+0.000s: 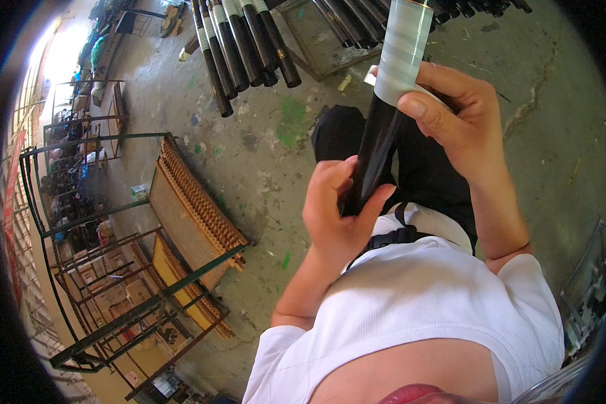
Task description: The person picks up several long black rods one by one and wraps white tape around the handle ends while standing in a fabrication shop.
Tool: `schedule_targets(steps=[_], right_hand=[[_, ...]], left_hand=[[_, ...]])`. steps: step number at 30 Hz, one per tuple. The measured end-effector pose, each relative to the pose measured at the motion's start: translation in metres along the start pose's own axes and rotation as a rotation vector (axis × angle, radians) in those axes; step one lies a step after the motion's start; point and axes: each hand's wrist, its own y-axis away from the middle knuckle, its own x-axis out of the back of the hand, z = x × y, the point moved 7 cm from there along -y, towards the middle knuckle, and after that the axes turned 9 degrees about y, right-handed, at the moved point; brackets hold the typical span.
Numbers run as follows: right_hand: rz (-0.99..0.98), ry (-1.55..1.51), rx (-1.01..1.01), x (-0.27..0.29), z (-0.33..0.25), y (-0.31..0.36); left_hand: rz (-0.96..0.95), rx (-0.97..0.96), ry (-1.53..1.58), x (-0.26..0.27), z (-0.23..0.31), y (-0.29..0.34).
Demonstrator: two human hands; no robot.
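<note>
A glossy black pole (377,151) slants up and away from my lap. Around its upper part a whitish translucent tape (405,50) is wound in overlapping bands. My left hand (333,212) is wrapped round the pole's lower end, thumb on the near side. My right hand (461,114) pinches the tape against the pole at the lower edge of the winding, thumb in front and fingers behind. A loose white bit of tape sticks out to the left of the pole there. The pole's far end runs out of the top of the view.
Ahead on the left, several black poles with white-wrapped sections (249,57) lie side by side. More dark poles (347,23) lie beyond. Left stands a green metal frame rack (202,271) with a notched wooden board (195,195). The concrete floor (269,168) has green paint stains.
</note>
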Motion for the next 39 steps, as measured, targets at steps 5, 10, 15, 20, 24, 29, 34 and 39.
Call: schedule_targets(steps=[5, 10, 15, 20, 24, 29, 34, 39], right_hand=[[-0.326, -0.264, -0.152, -0.005, 0.013, 0.001], [-0.025, -0.013, -0.044, 0.0, 0.0, 0.001], [-0.18, -0.163, -0.122, 0.0, 0.011, 0.001], [-0.238, -0.174, -0.049, -0.003, 0.006, 0.0], [-0.027, -0.065, -0.053, -0.001, -0.003, 0.003], [0.06, 0.022, -0.056, 0.0, -0.003, 0.007], [-0.295, -0.263, -0.003, -0.011, 0.004, -0.001], [-0.17, -0.233, -0.016, -0.012, 0.003, 0.0]], left_hand=[[-0.309, 0.611, 0.931, -0.014, -0.021, 0.007], [0.017, 0.208, 0.144, -0.004, 0.002, 0.0], [-0.146, 0.252, 0.576, -0.002, -0.008, 0.003], [-0.32, 0.606, 0.986, -0.012, -0.02, 0.008], [-0.01, 0.14, 0.032, 0.004, 0.009, -0.007], [0.009, -0.157, -0.524, 0.001, 0.022, -0.005], [-0.194, 0.306, 0.723, -0.012, -0.022, 0.006], [-0.261, 0.343, 0.46, -0.011, -0.028, 0.0]])
